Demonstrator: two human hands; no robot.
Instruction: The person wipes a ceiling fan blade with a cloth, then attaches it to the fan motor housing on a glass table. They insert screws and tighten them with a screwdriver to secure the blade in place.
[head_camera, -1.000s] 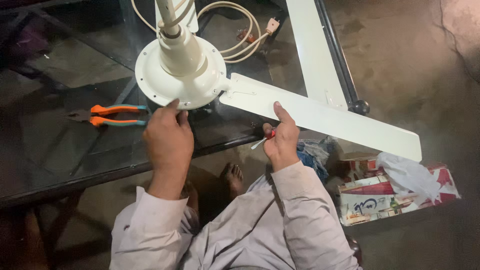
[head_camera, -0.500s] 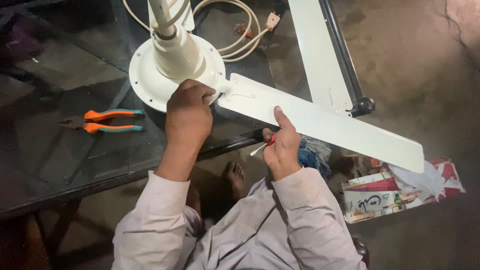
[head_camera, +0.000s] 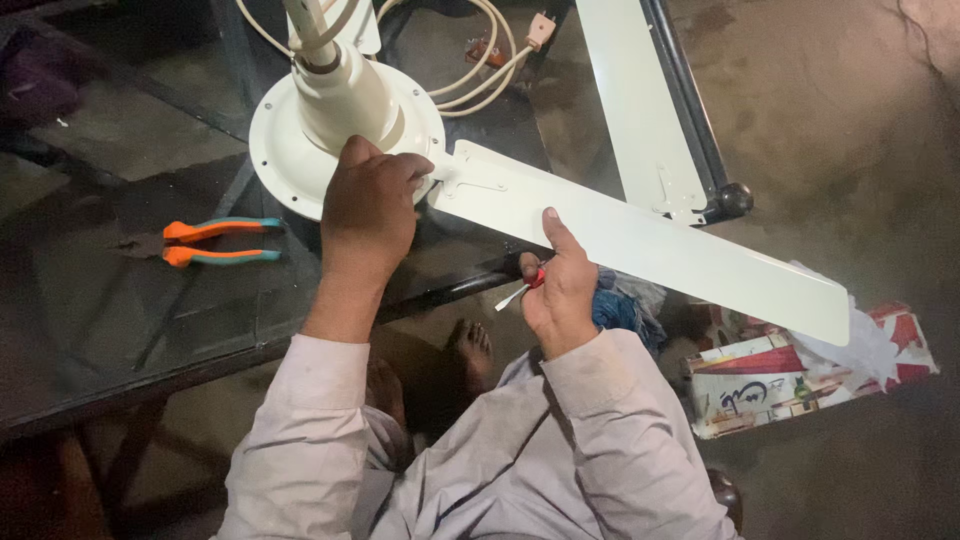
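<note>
A white ceiling fan motor (head_camera: 340, 115) lies on a dark glass table (head_camera: 120, 290). My left hand (head_camera: 368, 205) rests on the motor's rim where a white fan blade (head_camera: 640, 245) joins it, fingers curled over the joint. My right hand (head_camera: 560, 285) supports the blade from below, thumb on its top face. That hand also grips a small screwdriver with a red handle (head_camera: 528, 285), its shaft pointing left. Whether the left hand holds anything small is hidden.
Orange-and-teal pliers (head_camera: 215, 243) lie on the glass left of the motor. A second white blade (head_camera: 635, 100) and a coiled cream cable with a plug (head_camera: 500, 50) lie behind. A red-and-white cardboard box (head_camera: 800, 375) sits on the floor at right.
My left hand has moved up from the table's near edge onto the motor rim at the blade joint. The right hand stays under the blade.
</note>
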